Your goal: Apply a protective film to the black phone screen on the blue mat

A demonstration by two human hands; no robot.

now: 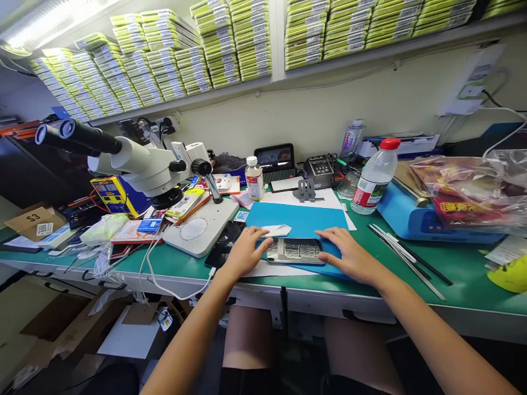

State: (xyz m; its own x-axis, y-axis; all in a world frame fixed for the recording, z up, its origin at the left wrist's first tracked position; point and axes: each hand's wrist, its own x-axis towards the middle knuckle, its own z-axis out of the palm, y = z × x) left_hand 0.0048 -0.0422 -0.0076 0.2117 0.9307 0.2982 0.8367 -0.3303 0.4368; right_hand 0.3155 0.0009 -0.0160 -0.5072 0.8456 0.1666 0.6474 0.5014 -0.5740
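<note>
My left hand (246,252) is at the left end of a flat, phone-sized tray or frame (295,250) with silvery, ribbed contents; its exact kind is unclear. The thumb points at its edge, and the fingertips meet a folded white paper or tissue (277,230). At the opposite end, my right hand (348,253) has thumb and fingers apart, the thumb near the frame's corner and the fingers on a blue sheet or mat (298,215). The blue material lies behind and around the frame, and its edge runs just above it. A dark phone-like slab (222,247) lies left of my left hand.
A microscope (148,164) stands left on its white base (201,227). A red-capped bottle (374,175), thin sticks (411,260) and a blue machine (411,214) under plastic bags are right. Behind are a small bottle (254,178) and a screen (274,158). A white cable (177,293) hangs over the front edge.
</note>
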